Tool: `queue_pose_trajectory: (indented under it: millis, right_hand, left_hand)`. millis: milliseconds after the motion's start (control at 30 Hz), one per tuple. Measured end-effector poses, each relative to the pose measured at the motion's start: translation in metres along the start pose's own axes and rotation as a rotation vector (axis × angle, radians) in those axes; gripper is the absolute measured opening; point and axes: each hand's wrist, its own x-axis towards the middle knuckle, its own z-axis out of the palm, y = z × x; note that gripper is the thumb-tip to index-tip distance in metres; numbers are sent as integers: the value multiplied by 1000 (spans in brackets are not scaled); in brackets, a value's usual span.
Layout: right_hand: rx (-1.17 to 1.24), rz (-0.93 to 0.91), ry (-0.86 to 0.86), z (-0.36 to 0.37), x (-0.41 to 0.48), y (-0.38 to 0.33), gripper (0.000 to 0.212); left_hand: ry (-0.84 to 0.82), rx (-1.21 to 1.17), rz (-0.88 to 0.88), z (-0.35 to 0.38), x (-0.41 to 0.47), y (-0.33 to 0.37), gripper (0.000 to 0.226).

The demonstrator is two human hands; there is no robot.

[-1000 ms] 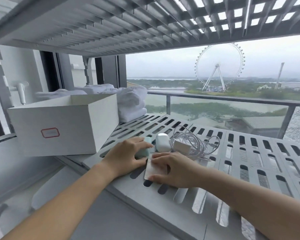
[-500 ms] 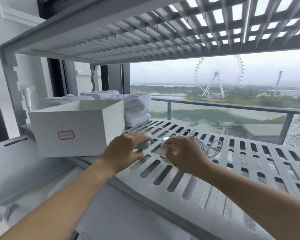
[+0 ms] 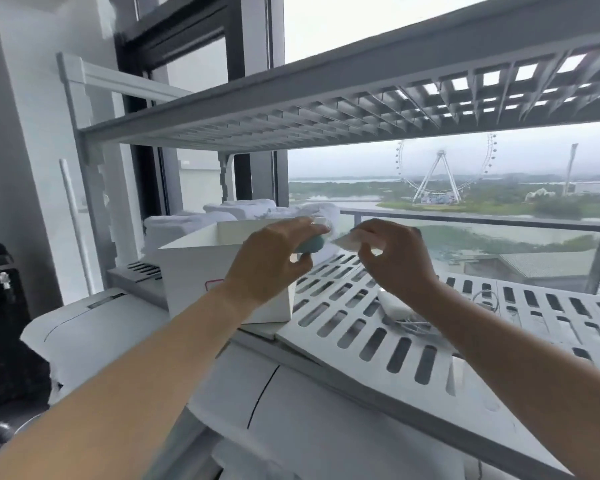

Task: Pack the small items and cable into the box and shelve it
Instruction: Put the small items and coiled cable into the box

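Observation:
An open white box (image 3: 191, 268) with a red-outlined label stands at the left of the slotted grey shelf (image 3: 378, 341). My left hand (image 3: 271, 265) grips a small teal case (image 3: 311, 244) raised at the box's right rim. My right hand (image 3: 395, 261) pinches a thin white card-like pad (image 3: 345, 241) in the air just right of the box. On the shelf, a white charger (image 3: 394, 305) and a coiled white cable (image 3: 413, 323) lie partly hidden behind my right forearm.
Folded white towels (image 3: 236, 211) are stacked behind the box. An upper slotted shelf (image 3: 361, 98) hangs overhead. A white appliance (image 3: 125, 327) sits below the shelf at front left, dark equipment (image 3: 0, 306) at far left. A glass railing (image 3: 499, 233) runs behind.
Both hands have lifted their items off the shelf and carried them up and left toward the box's opening. The view has tilted upward. Charger and cable stay on the shelf.

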Motion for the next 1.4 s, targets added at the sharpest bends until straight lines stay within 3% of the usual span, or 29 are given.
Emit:
queue_pose_trajectory:
  millis: [400, 600, 1000, 1400]
  right_hand:
    - [82, -44, 66, 79, 38, -58, 28]
    - [52, -95, -14, 123, 75, -51, 27]
    - [-53, -77, -146, 187, 129, -26, 29]
    - [-210, -16, -313, 218, 154, -20, 25]
  left_hand:
    - [44, -14, -109, -34, -15, -94, 43]
    - [37, 35, -125, -23, 2, -140, 44]
    - [-173, 46, -215, 1, 43, -217, 43]
    - [-321, -69, -111, 24, 55, -262, 39]
